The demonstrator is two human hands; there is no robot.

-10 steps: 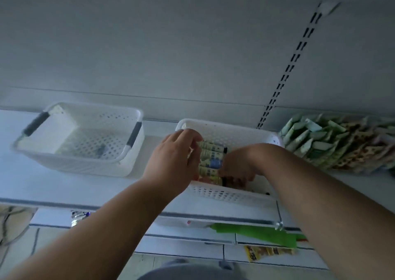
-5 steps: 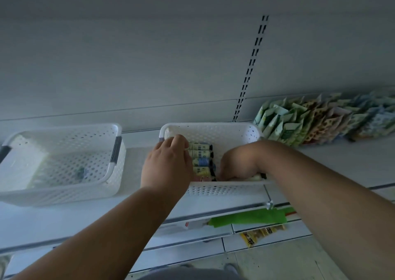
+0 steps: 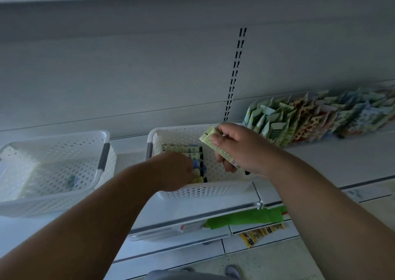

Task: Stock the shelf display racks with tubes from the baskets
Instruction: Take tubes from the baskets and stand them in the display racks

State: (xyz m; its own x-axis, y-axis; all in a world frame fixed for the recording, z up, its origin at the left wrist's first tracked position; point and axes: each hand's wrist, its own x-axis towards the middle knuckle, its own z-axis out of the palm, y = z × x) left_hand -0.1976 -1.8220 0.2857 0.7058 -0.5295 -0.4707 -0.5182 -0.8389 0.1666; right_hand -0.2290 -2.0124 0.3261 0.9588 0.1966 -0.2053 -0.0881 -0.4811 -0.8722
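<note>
Right hand (image 3: 241, 149) round pale tube (image 3: 215, 146), left hand (image 3: 173, 170) among basket (image 3: 205, 191) tubes (image 3: 188, 151)

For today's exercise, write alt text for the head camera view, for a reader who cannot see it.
A right hand holds a pale yellow tube above a white basket on a shelf, while the left hand reaches among the tubes lying inside. A second basket sits to the left; packets stand to the right.

A shop aisle, white metal gondola shelf (image 3: 320, 162) running under the fingers, slotted upright strip (image 3: 236, 66) rising beyond the fingertips, colourful printed sachets (image 3: 310, 117) standing in rows right of them
</note>
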